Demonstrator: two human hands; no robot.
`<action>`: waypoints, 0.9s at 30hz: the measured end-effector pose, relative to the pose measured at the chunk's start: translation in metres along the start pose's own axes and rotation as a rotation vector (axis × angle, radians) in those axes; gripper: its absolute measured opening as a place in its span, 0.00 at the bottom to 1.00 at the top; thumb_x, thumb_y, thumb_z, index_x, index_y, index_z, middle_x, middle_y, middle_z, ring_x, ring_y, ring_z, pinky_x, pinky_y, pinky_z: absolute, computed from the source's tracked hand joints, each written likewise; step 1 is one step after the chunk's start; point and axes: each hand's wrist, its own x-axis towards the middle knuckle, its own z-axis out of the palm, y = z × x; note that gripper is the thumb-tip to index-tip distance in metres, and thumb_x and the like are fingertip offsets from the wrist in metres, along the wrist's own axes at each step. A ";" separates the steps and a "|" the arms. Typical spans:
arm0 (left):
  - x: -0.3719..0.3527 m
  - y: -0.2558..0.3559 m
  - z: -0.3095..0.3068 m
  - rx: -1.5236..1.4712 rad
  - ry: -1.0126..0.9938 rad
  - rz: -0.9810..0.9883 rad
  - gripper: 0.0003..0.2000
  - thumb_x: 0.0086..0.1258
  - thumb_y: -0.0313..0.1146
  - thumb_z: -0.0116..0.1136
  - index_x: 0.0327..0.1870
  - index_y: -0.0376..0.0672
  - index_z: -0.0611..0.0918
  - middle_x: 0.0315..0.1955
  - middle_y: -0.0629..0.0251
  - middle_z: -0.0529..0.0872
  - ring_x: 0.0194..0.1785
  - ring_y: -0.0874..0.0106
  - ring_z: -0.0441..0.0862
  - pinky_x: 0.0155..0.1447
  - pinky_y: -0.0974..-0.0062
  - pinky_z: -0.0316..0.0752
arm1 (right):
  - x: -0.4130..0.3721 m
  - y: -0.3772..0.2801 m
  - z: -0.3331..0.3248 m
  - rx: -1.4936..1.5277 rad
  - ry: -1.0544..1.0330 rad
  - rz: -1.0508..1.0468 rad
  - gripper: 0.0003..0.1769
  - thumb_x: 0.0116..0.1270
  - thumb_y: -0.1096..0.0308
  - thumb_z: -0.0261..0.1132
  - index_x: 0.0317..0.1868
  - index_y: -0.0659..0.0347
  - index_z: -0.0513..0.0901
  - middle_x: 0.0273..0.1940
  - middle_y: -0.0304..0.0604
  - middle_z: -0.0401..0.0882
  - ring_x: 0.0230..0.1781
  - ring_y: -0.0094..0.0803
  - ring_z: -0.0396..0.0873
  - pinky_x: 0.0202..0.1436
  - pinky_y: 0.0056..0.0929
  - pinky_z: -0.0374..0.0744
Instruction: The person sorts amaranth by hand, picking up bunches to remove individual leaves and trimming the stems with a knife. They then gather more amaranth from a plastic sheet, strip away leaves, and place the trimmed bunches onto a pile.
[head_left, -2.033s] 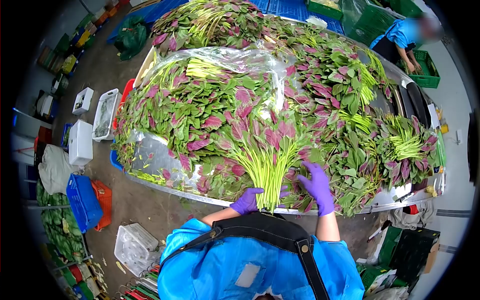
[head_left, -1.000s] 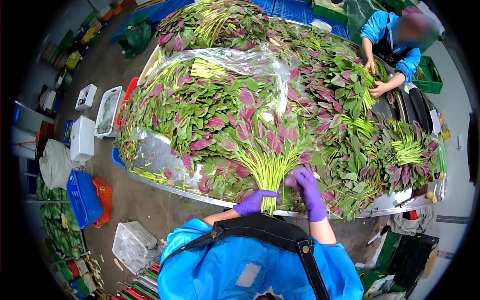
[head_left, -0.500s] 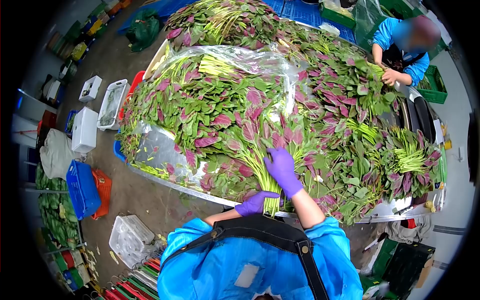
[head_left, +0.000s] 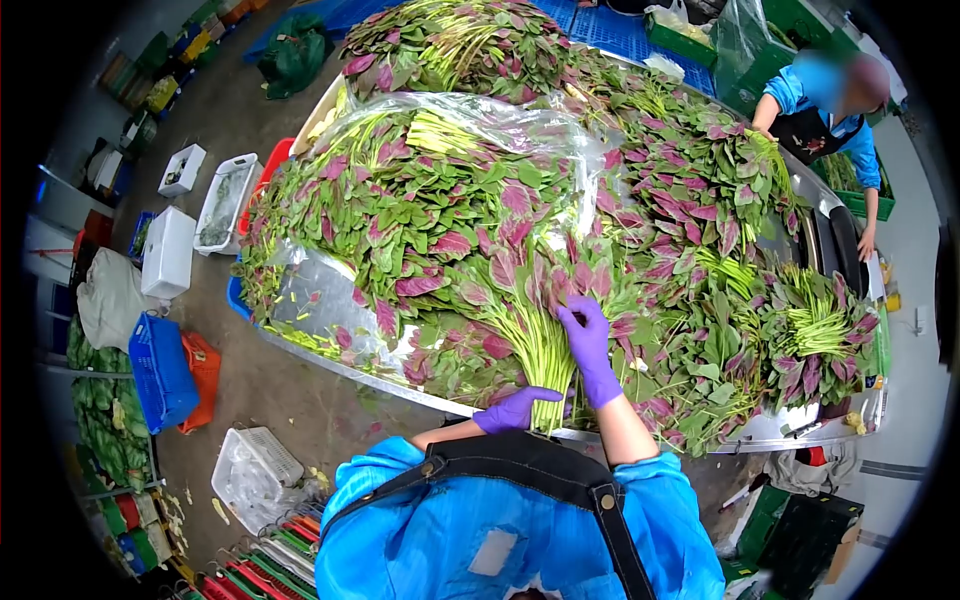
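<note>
My left hand [head_left: 515, 408], in a purple glove, grips the pale green stems of a bunch of red-and-green leafy amaranth [head_left: 528, 290] at the near edge of the metal table [head_left: 330, 362]. My right hand [head_left: 588, 345], also gloved, reaches into the leaves of that same bunch, fingers spread among them. Large heaps of the same greens [head_left: 420, 190] cover the table, some under a clear plastic sheet [head_left: 500, 115].
A co-worker in blue [head_left: 835, 105] stands at the table's far right. Tied bunches [head_left: 815, 320] lie at the right end. On the floor to the left are a blue crate [head_left: 158, 370], an orange crate [head_left: 203, 375], white boxes [head_left: 167, 250] and a clear basket [head_left: 252, 472].
My right hand has gone from the loose greens on the right up into the leaves of the held bunch. The co-worker leaned in over the table, then drew back to its far edge.
</note>
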 end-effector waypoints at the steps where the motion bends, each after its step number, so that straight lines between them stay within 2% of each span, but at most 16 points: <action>1: 0.000 0.000 0.001 -0.013 0.011 0.003 0.19 0.62 0.30 0.54 0.55 0.39 0.72 0.44 0.64 0.79 0.46 0.69 0.78 0.50 0.68 0.74 | -0.006 0.001 -0.003 0.203 -0.044 0.088 0.05 0.60 0.72 0.61 0.34 0.64 0.77 0.33 0.39 0.78 0.32 0.28 0.78 0.41 0.24 0.73; 2: 0.000 0.000 0.001 -0.025 0.022 0.003 0.19 0.61 0.30 0.54 0.55 0.39 0.72 0.44 0.64 0.79 0.45 0.68 0.78 0.50 0.68 0.74 | -0.012 0.001 -0.007 0.197 -0.039 0.089 0.05 0.60 0.72 0.61 0.34 0.64 0.77 0.33 0.39 0.78 0.32 0.28 0.78 0.41 0.24 0.73; 4: 0.009 -0.006 -0.008 -0.003 0.009 -0.002 0.18 0.61 0.30 0.54 0.53 0.39 0.73 0.43 0.64 0.79 0.45 0.68 0.78 0.50 0.68 0.74 | -0.017 -0.009 -0.011 0.462 -0.268 0.535 0.08 0.61 0.72 0.61 0.39 0.64 0.75 0.32 0.38 0.77 0.30 0.25 0.78 0.38 0.22 0.74; 5: 0.016 -0.012 -0.017 -0.032 0.007 -0.005 0.17 0.61 0.30 0.54 0.52 0.39 0.73 0.42 0.63 0.80 0.45 0.68 0.79 0.50 0.68 0.74 | -0.014 -0.004 -0.004 0.326 -0.301 0.545 0.09 0.61 0.71 0.60 0.40 0.65 0.73 0.30 0.38 0.77 0.29 0.22 0.77 0.34 0.20 0.74; 6: 0.021 -0.016 -0.023 -0.060 0.006 -0.008 0.16 0.61 0.30 0.54 0.51 0.39 0.73 0.41 0.62 0.80 0.45 0.68 0.79 0.50 0.68 0.74 | -0.011 0.007 0.008 0.181 -0.252 0.476 0.11 0.58 0.67 0.63 0.38 0.64 0.74 0.27 0.42 0.78 0.26 0.28 0.79 0.31 0.24 0.75; 8: 0.021 -0.014 -0.025 -0.063 -0.008 -0.053 0.15 0.62 0.31 0.54 0.49 0.40 0.73 0.39 0.60 0.80 0.45 0.67 0.79 0.50 0.68 0.74 | 0.008 -0.007 0.021 -0.381 -0.276 0.312 0.15 0.55 0.60 0.65 0.35 0.63 0.77 0.27 0.44 0.79 0.25 0.32 0.77 0.31 0.27 0.74; 9: 0.018 -0.012 -0.021 -0.072 0.006 -0.044 0.15 0.62 0.31 0.54 0.49 0.40 0.73 0.39 0.60 0.80 0.45 0.67 0.80 0.50 0.68 0.75 | 0.014 -0.003 0.026 -0.378 -0.272 0.311 0.15 0.55 0.60 0.65 0.35 0.63 0.77 0.27 0.44 0.79 0.25 0.32 0.77 0.31 0.27 0.74; 11: 0.013 -0.010 -0.015 -0.079 0.010 -0.017 0.15 0.62 0.30 0.53 0.50 0.39 0.73 0.40 0.60 0.80 0.45 0.66 0.80 0.49 0.68 0.75 | 0.018 0.010 0.037 -0.696 -0.367 0.269 0.18 0.51 0.57 0.67 0.36 0.62 0.79 0.27 0.48 0.78 0.26 0.37 0.78 0.34 0.29 0.75; 12: 0.014 -0.011 -0.016 -0.078 0.015 -0.016 0.15 0.62 0.30 0.53 0.50 0.39 0.73 0.40 0.60 0.80 0.45 0.66 0.80 0.49 0.68 0.75 | 0.017 0.007 0.036 -0.692 -0.368 0.269 0.18 0.51 0.57 0.67 0.36 0.62 0.79 0.27 0.48 0.78 0.26 0.37 0.78 0.34 0.29 0.75; 14: 0.018 -0.015 -0.020 -0.074 -0.011 0.030 0.16 0.62 0.29 0.53 0.52 0.38 0.73 0.42 0.61 0.80 0.45 0.67 0.80 0.50 0.68 0.75 | 0.010 -0.002 0.026 -0.334 -0.224 0.205 0.15 0.54 0.60 0.64 0.39 0.59 0.80 0.32 0.52 0.79 0.33 0.43 0.79 0.37 0.36 0.75; 16: 0.011 -0.010 -0.013 -0.043 -0.018 0.030 0.18 0.62 0.29 0.52 0.53 0.38 0.72 0.43 0.62 0.80 0.45 0.67 0.79 0.50 0.68 0.74 | 0.000 0.013 0.016 -0.189 -0.212 0.211 0.15 0.58 0.64 0.62 0.44 0.60 0.78 0.33 0.49 0.81 0.34 0.38 0.80 0.37 0.31 0.76; 18: 0.009 -0.007 -0.007 -0.006 -0.032 0.028 0.17 0.62 0.29 0.52 0.53 0.38 0.72 0.44 0.62 0.79 0.46 0.67 0.79 0.50 0.68 0.74 | -0.010 0.019 0.006 0.408 -0.163 0.483 0.15 0.63 0.67 0.58 0.49 0.63 0.75 0.34 0.43 0.81 0.35 0.31 0.81 0.36 0.25 0.76; 20: 0.010 -0.008 -0.004 -0.006 -0.019 0.053 0.18 0.61 0.29 0.53 0.53 0.39 0.72 0.43 0.62 0.79 0.45 0.67 0.79 0.49 0.68 0.74 | -0.020 0.017 -0.006 0.435 -0.163 0.527 0.14 0.66 0.69 0.55 0.50 0.65 0.72 0.36 0.38 0.80 0.37 0.26 0.80 0.36 0.20 0.76; 22: 0.014 -0.011 -0.007 -0.002 -0.005 0.073 0.18 0.61 0.29 0.53 0.53 0.39 0.72 0.43 0.62 0.79 0.45 0.67 0.78 0.49 0.68 0.74 | -0.024 0.012 -0.014 0.580 -0.110 0.770 0.12 0.66 0.67 0.56 0.47 0.63 0.73 0.36 0.39 0.80 0.35 0.26 0.80 0.37 0.20 0.77; 24: 0.019 -0.012 -0.012 -0.074 -0.024 0.008 0.17 0.61 0.30 0.53 0.53 0.40 0.72 0.41 0.62 0.79 0.44 0.67 0.79 0.48 0.68 0.75 | -0.026 0.011 -0.014 0.614 -0.085 0.779 0.10 0.66 0.67 0.56 0.45 0.62 0.73 0.36 0.40 0.80 0.35 0.25 0.80 0.38 0.20 0.77; 27: 0.011 -0.008 -0.001 -0.061 0.002 0.011 0.17 0.61 0.30 0.53 0.53 0.40 0.71 0.40 0.62 0.79 0.43 0.68 0.79 0.47 0.68 0.75 | -0.027 0.008 -0.011 0.541 -0.005 0.639 0.09 0.66 0.67 0.56 0.43 0.62 0.73 0.37 0.41 0.81 0.33 0.25 0.80 0.37 0.19 0.76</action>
